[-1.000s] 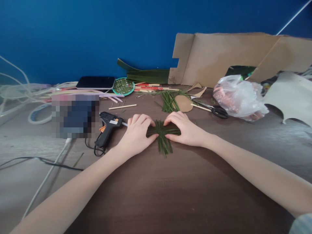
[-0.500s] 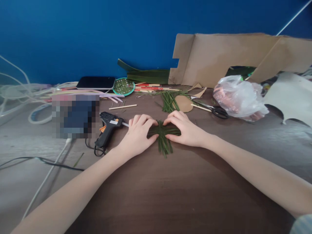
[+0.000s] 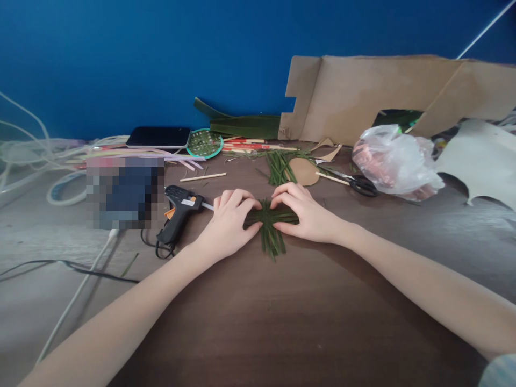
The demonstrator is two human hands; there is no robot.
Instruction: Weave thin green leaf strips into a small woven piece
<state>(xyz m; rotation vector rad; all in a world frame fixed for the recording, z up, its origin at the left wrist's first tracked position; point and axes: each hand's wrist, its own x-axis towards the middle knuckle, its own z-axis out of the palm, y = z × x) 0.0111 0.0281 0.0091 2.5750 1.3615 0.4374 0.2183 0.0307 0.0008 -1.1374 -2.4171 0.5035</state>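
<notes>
Crossed green leaf strips lie flat on the brown table, their ends spreading toward me and out to both sides. My left hand holds the left part of the cross, with thumb and fingertips at its near and far corners. On the other side, my right hand grips it the same way, thumb near me and index finger beyond. Both palms arch over the side strips and partly cover them. A black glue gun lies just left of my left hand. Beyond the cross sits a pile of cut leaf strips.
A round cardboard disc, black-handled scissors and a stuffed plastic bag lie behind my right hand. Cardboard leans against the blue wall. At the left are a phone, a thin stick and a white cable.
</notes>
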